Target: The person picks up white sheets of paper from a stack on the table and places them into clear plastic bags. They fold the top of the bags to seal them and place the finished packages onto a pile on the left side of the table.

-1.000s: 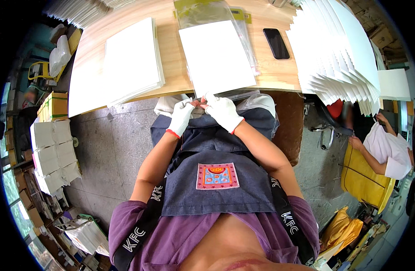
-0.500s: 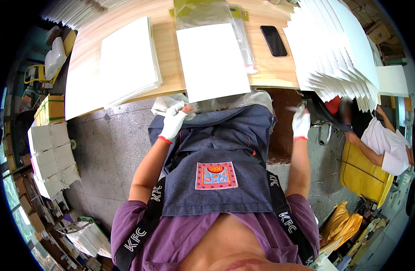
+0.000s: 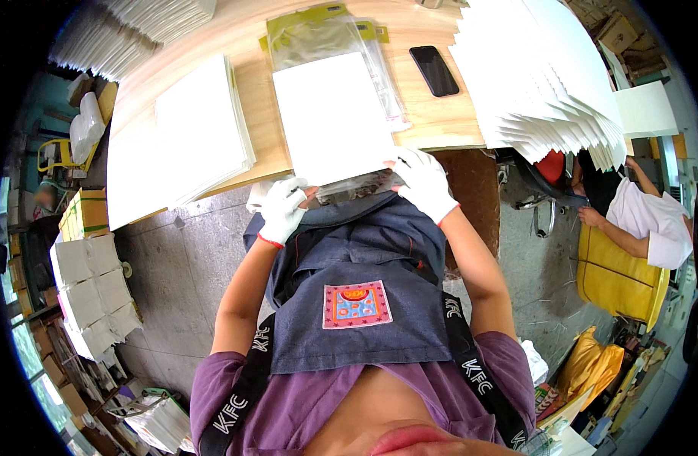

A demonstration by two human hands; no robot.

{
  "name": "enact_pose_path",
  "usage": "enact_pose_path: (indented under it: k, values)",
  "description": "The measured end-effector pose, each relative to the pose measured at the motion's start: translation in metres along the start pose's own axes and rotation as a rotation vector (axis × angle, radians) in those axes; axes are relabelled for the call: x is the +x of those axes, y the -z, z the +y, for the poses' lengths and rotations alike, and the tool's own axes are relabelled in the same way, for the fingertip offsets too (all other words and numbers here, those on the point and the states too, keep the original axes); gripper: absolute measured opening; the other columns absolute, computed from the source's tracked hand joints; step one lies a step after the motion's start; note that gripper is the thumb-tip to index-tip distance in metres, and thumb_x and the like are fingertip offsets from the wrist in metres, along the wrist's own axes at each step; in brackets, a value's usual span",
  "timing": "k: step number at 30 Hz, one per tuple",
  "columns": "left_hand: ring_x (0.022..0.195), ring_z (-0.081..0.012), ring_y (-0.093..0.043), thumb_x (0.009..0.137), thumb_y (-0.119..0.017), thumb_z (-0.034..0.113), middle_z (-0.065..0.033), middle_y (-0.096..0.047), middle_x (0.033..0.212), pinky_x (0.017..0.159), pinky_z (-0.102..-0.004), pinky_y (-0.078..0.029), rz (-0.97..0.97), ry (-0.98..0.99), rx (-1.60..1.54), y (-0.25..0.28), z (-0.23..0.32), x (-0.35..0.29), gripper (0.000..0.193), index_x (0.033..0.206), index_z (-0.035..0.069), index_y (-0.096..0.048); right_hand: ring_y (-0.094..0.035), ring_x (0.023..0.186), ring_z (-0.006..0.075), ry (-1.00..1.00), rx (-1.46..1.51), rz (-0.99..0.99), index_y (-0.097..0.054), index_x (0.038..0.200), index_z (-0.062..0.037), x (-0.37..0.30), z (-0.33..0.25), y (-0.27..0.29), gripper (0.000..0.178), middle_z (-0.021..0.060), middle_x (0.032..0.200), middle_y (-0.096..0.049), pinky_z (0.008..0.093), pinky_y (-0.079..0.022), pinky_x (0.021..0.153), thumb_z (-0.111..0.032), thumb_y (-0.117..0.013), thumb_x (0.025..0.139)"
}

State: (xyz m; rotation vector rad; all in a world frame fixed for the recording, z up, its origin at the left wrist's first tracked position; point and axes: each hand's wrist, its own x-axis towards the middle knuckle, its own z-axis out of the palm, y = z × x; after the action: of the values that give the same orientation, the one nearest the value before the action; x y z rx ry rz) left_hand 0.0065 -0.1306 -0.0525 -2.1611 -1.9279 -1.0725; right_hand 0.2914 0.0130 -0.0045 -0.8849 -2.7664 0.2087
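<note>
A white sheet (image 3: 334, 114) lies over a clear plastic bag (image 3: 307, 47) with a yellow-green top band, its near end at the table's front edge. The bag's clear near end (image 3: 356, 185) shows below the sheet, between my hands. My left hand (image 3: 284, 210), in a white glove with bare fingertips, is closed at the left of this plastic, seemingly pinching its edge. At the sheet's near right corner is my right hand (image 3: 423, 182), gloved the same way. Its fingertips touch the corner, with thumb and forefinger apart.
A stack of white sheets (image 3: 201, 129) lies to the left, a large fanned stack (image 3: 543, 83) to the right. A black phone (image 3: 434, 71) rests between bag and fanned stack. More stacked paper (image 3: 106, 42) stands far left. Another person (image 3: 637, 220) sits at the right, by a yellow bin (image 3: 619, 281).
My right hand has come in from the right to the sheet's near right corner. My left hand has moved slightly down and left. The whole view has shifted a little.
</note>
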Motion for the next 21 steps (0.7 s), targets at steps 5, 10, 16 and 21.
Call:
enact_pose_path:
  k: [5, 10, 16, 21]
  values:
    - [0.078, -0.016, -0.057, 0.082, -0.069, 0.012, -0.003, -0.058, 0.078, 0.064, -0.0298, -0.046, 0.215, 0.771, -0.614, -0.016, -0.002, -0.02, 0.015, 0.091, 0.006, -0.06, -0.055, 0.066, 0.0163, -0.427, 0.584, 0.078, -0.055, 0.079, -0.0077, 0.014, -0.003, -0.02, 0.017, 0.0029, 0.073, -0.059, 0.0291, -0.046, 0.06, -0.017, -0.07, 0.079]
    - [0.081, -0.0126, -0.059, 0.088, -0.064, 0.013, -0.0023, -0.059, 0.089, 0.068, -0.0292, -0.051, 0.442, 1.072, -1.424, -0.029, 0.001, -0.021, 0.018, 0.102, 0.006, -0.055, -0.049, 0.05, 0.0073, -0.942, 1.293, 0.212, -0.054, 0.088, -0.0054, 0.005, -0.003, -0.075, 0.027, 0.0012, 0.068, -0.057, 0.0215, -0.04, 0.044, -0.03, -0.064, 0.089]
    - [0.084, -0.0092, -0.059, 0.09, -0.061, 0.013, -0.0039, -0.063, 0.098, 0.069, -0.0245, -0.051, 0.249, 0.929, -1.052, 0.031, 0.015, 0.018, 0.029, 0.115, 0.0, -0.057, -0.052, 0.049, 0.0065, -0.691, 1.498, -0.049, -0.057, 0.093, -0.0068, 0.002, 0.003, -0.08, 0.021, -0.0002, 0.068, -0.058, 0.0211, -0.043, 0.044, -0.027, -0.057, 0.093]
    - [0.084, -0.0101, -0.054, 0.087, -0.06, 0.004, -0.0027, -0.06, 0.091, 0.073, -0.0233, -0.045, 0.378, 0.658, -0.617, 0.113, -0.018, 0.002, 0.017, 0.103, -0.002, -0.061, -0.055, 0.056, 0.0076, -0.655, 1.768, -0.073, -0.06, 0.107, -0.0053, 0.067, -0.063, -0.085, 0.019, -0.0001, 0.077, -0.061, 0.0206, -0.045, 0.049, -0.018, -0.058, 0.093]
